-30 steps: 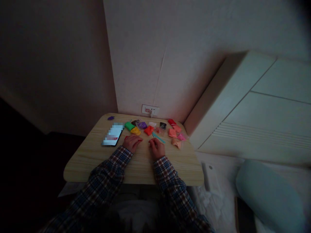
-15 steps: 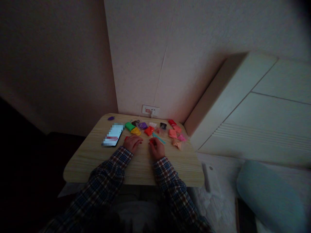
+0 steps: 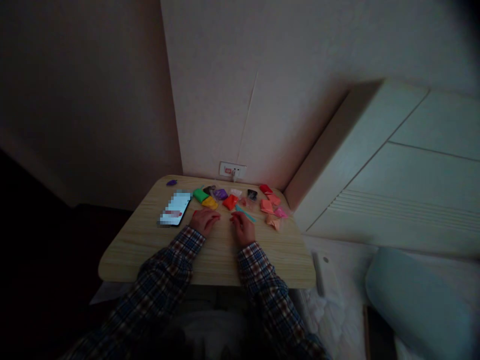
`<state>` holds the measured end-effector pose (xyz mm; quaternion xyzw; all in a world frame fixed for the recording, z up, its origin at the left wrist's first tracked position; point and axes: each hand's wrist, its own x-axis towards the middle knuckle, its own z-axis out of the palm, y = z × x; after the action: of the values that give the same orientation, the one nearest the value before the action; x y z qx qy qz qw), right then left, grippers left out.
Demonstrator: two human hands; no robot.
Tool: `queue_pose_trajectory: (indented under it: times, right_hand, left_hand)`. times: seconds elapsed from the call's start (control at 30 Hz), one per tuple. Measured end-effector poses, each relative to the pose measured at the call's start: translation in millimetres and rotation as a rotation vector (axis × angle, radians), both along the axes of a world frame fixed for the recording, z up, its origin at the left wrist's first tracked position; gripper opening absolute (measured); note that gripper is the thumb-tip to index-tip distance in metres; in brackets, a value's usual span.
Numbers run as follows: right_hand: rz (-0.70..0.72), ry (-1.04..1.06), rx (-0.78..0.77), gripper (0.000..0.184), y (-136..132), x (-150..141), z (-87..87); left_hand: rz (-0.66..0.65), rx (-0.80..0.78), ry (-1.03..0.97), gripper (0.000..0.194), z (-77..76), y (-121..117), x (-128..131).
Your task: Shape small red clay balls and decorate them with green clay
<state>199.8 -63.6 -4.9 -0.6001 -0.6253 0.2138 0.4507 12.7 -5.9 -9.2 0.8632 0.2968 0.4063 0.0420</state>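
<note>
Hands [image 3: 204, 221] lie near a bright red, crumpled packet [image 3: 230, 202].

Right hand [image 3: 243, 230]: fingertips shifted slightly, now a bit farther up the bench [image 3: 150, 255]. Left hand [image 3: 204, 221]: tiny finger shift; red piece [image 3: 195, 212] at its outer edge shows slightly less than one frame back. Phone [image 3: 175, 209]: reddish patch on blurred screen changed shape.

The left hand [image 3: 204, 221] and the right hand [image 3: 243, 228] are apart, fingers bent. Both arms reach forward in long checked sleeves.
</note>
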Motion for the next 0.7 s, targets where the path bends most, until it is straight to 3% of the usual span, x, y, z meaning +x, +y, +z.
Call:
queue_pose_trajectory:
  times: [0.5, 0.7]
  right_hand:
    - [0.008, 0.009, -0.039, 0.029, -1.5, -0.3, 1.8]
    - [0.009, 0.019, -0.026, 0.028, -1.5, -1.6, 1.6]
  left_hand:
    - [0.002, 0.017, 0.011, 0.026, -9.4, 2.8, 3.4]
    - [-0.001, 0.011, -0.008, 0.025, -3.0, 0.1, 2.1]
